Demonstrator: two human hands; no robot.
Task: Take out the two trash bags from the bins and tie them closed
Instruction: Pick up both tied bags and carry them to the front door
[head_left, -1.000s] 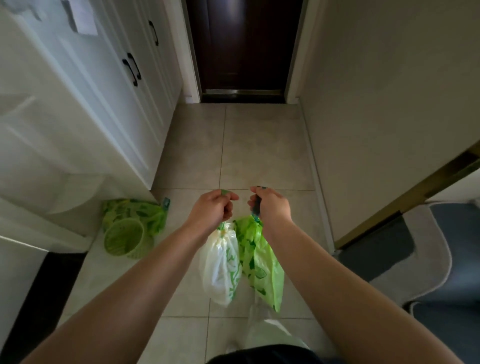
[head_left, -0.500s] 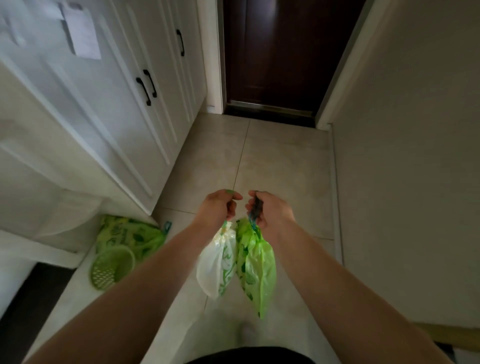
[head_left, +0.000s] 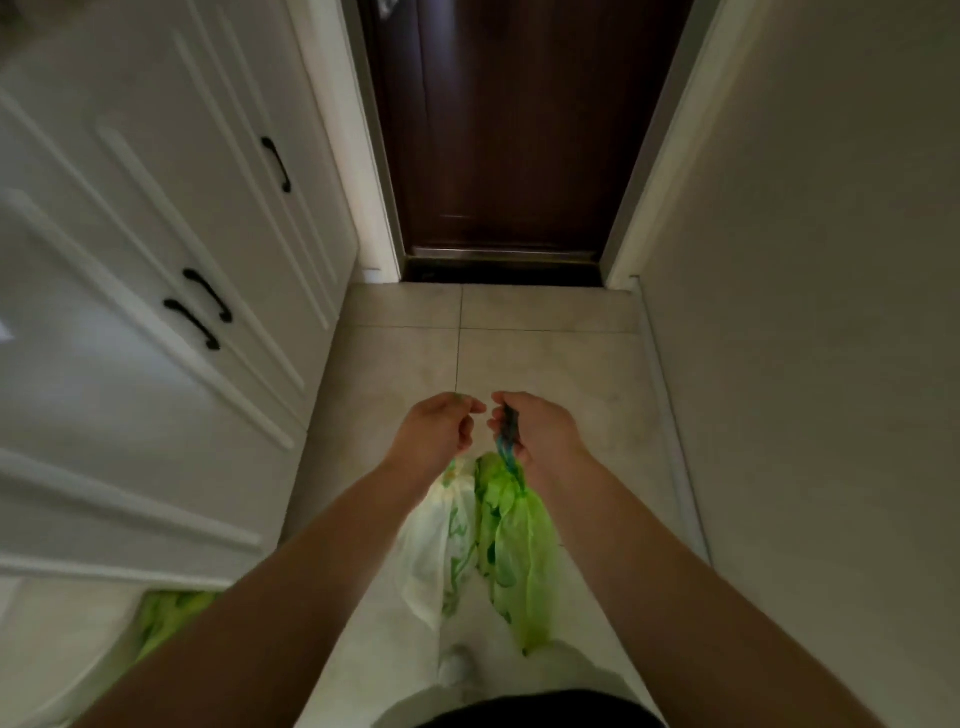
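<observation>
Two bags hang above the tiled floor (head_left: 545, 364), nearer us than the dark door (head_left: 519, 130): the white bag (head_left: 441, 545) on the left, the green bag (head_left: 514, 545) on the right, touching side by side. They're thin, floppy film and look light and barely filled, so take them by the gathered neck, not the slippery sides. The right hand (head_left: 540, 431) has its fingers curled tight round the green bag's twisted bluish neck. The left hand (head_left: 436, 431) is curled in too, thumb and fingertip pinching a green scrap, with the white bag hanging beneath. The wrist hides the exact hold.
</observation>
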